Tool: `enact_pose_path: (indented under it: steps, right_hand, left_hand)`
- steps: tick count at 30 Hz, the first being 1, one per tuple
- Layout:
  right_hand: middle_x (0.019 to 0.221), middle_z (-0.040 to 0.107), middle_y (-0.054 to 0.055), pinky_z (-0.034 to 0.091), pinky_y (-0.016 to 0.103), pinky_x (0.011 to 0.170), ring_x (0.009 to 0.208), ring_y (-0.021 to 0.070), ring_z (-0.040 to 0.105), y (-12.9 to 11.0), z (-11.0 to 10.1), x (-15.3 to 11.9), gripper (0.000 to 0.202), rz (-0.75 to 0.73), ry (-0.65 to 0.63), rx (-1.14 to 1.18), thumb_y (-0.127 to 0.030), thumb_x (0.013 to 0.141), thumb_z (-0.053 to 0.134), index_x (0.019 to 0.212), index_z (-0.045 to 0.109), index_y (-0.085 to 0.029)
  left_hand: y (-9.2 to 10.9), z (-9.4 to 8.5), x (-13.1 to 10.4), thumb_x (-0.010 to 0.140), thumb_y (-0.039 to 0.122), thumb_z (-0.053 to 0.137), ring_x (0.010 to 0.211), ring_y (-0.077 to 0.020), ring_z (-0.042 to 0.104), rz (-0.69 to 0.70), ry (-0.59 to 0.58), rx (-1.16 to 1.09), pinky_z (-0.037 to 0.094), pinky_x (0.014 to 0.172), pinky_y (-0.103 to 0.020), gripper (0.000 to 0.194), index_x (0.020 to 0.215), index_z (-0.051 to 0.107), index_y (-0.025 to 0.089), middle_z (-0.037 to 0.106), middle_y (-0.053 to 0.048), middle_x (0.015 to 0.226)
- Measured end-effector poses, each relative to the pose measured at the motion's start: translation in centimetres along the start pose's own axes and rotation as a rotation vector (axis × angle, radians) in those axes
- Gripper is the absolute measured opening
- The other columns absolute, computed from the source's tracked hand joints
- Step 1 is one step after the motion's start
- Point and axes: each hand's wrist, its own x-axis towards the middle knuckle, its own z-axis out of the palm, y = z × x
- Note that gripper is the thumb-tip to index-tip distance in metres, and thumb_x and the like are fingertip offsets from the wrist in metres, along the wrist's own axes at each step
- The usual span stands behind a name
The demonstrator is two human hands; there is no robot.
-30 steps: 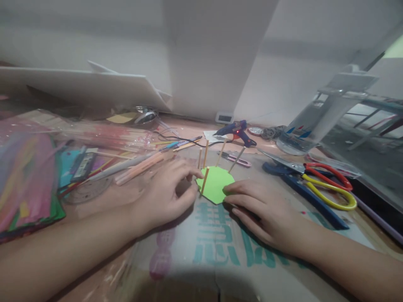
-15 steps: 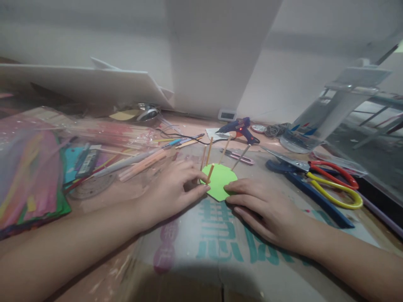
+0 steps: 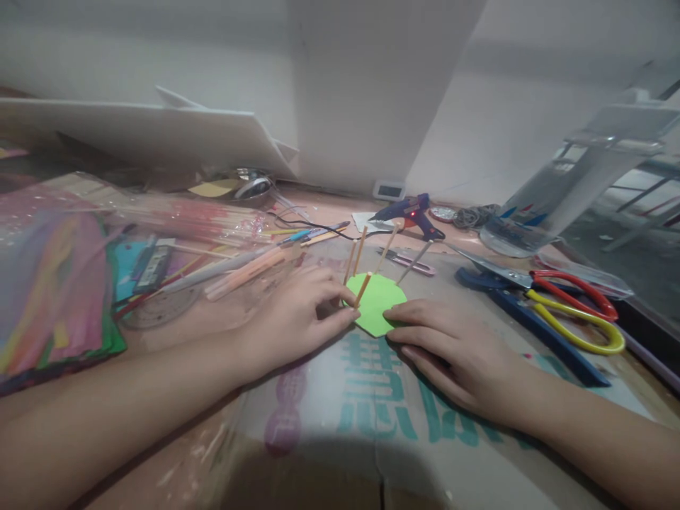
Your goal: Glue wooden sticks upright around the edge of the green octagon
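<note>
A bright green, roughly round flat piece (image 3: 380, 304) lies on the covered table, with several thin sticks standing along its rim. My left hand (image 3: 313, 308) has its thumb and index finger closed at the foot of a short wooden stick (image 3: 363, 289) on the near left edge. This stick leans a little to the right. My right hand (image 3: 451, 347) lies low at the opposite edge, fingers stretched out, two fingertips touching the green piece. Behind the piece lies a pink thread snipper or cutter (image 3: 411, 262); which one I cannot tell.
A blue glue gun (image 3: 409, 212) with a red light rests behind. Scissors (image 3: 574, 312) with red and yellow handles lie over a dark blue tool (image 3: 536, 329) on the right, near a clear pitcher (image 3: 531, 205). Bagged coloured strips (image 3: 69, 297) and pens (image 3: 313, 234) occupy the left.
The whole view has shifted slightly, so everything sits a little further right in the picture. Both hands keep the same hold and contact on the stick and green piece.
</note>
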Motion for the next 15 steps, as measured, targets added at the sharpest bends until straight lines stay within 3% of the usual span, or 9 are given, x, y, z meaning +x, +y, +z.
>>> enact_pose_path:
  steps: [4,10,15]
  right_hand:
    - [0.121,0.070,0.014,0.058,0.042,0.098,0.116,0.0236,0.065,0.01,-0.03,-0.04,0.024,-0.001,0.000,0.009,-0.015,0.098,0.057,0.119,0.067,-0.017]
    - [0.120,0.071,0.014,0.058,0.041,0.099,0.115,0.0235,0.067,-0.11,-0.13,0.08,0.022,-0.004,0.010,-0.003,-0.014,0.097,0.057,0.116,0.068,-0.017]
    - [0.121,0.071,0.015,0.057,0.041,0.100,0.117,0.0236,0.065,0.04,-0.08,0.03,0.023,0.002,0.001,0.003,-0.014,0.097,0.058,0.117,0.068,-0.016]
  left_hand:
    - [0.22,-0.19,-0.04,0.093,0.022,0.055,0.086,-0.0183,0.062,-0.028,0.035,-0.017,0.047,0.080,-0.034,0.012,0.093,0.067,0.020,0.070,-0.002,0.089]
    - [-0.26,-0.22,-0.11,0.085,0.017,0.051,0.083,-0.0189,0.061,-0.177,0.105,-0.013,0.048,0.076,-0.034,0.009,0.090,0.058,0.020,0.066,-0.002,0.089]
    - [-0.31,-0.32,0.00,0.084,0.015,0.053,0.085,-0.0188,0.062,-0.127,0.069,0.001,0.048,0.077,-0.033,0.012,0.087,0.063,0.020,0.069,-0.002,0.088]
